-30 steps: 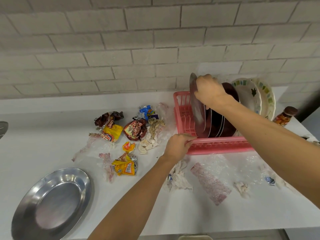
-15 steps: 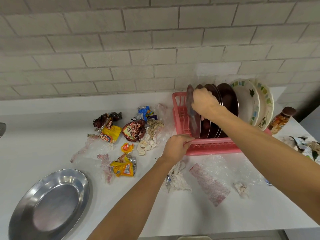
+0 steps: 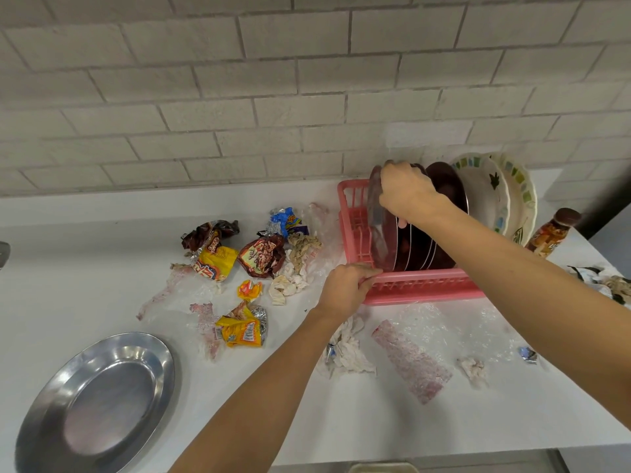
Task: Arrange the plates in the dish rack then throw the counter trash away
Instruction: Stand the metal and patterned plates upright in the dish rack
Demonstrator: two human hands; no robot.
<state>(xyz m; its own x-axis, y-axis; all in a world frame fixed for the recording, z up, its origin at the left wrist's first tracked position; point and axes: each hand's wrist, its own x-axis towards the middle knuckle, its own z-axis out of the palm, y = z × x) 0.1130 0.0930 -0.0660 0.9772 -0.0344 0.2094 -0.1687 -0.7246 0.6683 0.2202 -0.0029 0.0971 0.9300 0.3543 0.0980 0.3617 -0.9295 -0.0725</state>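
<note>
Backdrop: a pale brick-tile wall (image 3: 307, 80) fills the upper half of the frame, with a white counter (image 3: 102, 268) running below it.
Dish rack: the pink dish rack (image 3: 420, 288) stands right of centre on the counter, close to the wall.
Right hand: the right hand (image 3: 406, 192) reaches in from the right edge, its fingers curled over the top edge of a steel plate (image 3: 380, 233) and grasping it.
Steel plate: it stands on edge at the left end of the rack, its lower rim down inside the basket.
Left hand: the left hand (image 3: 345, 288) comes up from the bottom of the frame and grips the rack's near left corner, fingers hooked over the rim.
Racked plates: more metal plates (image 3: 447, 189) stand upright just right of the held one, followed by two patterned plates (image 3: 485, 196) at the rack's right end.
Oval plate: a shiny oval plate (image 3: 95, 404) lies flat at the lower left, well apart from the rack.
Trash: crumpled wrappers (image 3: 215, 254) (brown, yellow, red and blue) lie scattered left of the rack. A wad of tissue (image 3: 348, 353) and pink-speckled plastic film (image 3: 409, 360) lie in front of it.
Bottle: a brown-capped bottle (image 3: 553, 233) stands just right of the rack.
</note>
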